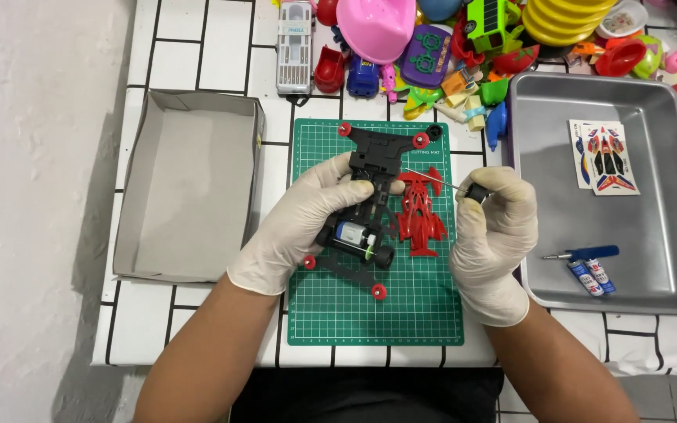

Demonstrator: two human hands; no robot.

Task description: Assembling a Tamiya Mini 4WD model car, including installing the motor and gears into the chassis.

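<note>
Chassis (362, 211), black plastic with red rollers and its motor exposed, sits over the green mat (432, 321), gripped around its middle by the gloved left hand (303, 223). Right hand (495, 227) pinches a black wheel (476, 193) on a thin steel axle pointing at the chassis: looks like axle fitting, needing straight alignment with the hole. Glossy red body (421, 213) lies just beside; steel tray (652, 235) to the right.

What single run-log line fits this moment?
left hand: holds black toy car chassis | right hand: holds black wheel on thin metal axle | red plastic car body: on green cutting mat

Both gloved hands (401, 223) raised, fingers seemingly curled.
</note>
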